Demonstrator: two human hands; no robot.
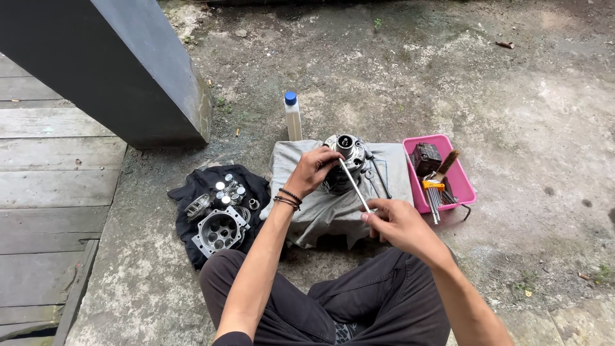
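Left hand (pixel 315 168): fingers curled over the side of the engine part (pixel 344 163), gripping its rounded metal body; dark bead bracelets circle the wrist.
Right hand (pixel 395 222): pinched closed on the near end of a long thin steel rod (pixel 354 186), which slants up into the engine part.
Engine part: a rounded, cast grey-metal housing with a round opening on top, standing at the far middle of the grey cloth (pixel 384 168).
Grey cloth: rumpled fabric draped over a low block on the rough concrete ground (pixel 512 96).
Black cloth (pixel 192 247): crumpled, just left of the grey one, bearing a cast metal cylinder piece (pixel 220 229) with round bores and small shiny cylindrical parts (pixel 228 189).
Pink tray (pixel 462 186): rectangular plastic, off the grey cloth's right edge, holding a set of hex keys (pixel 434 195), a dark boxy block and a brush.
Bottle (pixel 293 116): slim, pale plastic, blue cap, upright behind the grey cloth's far left corner.
Left side: weathered wooden planks (pixel 51 166) and a dark slanted post.
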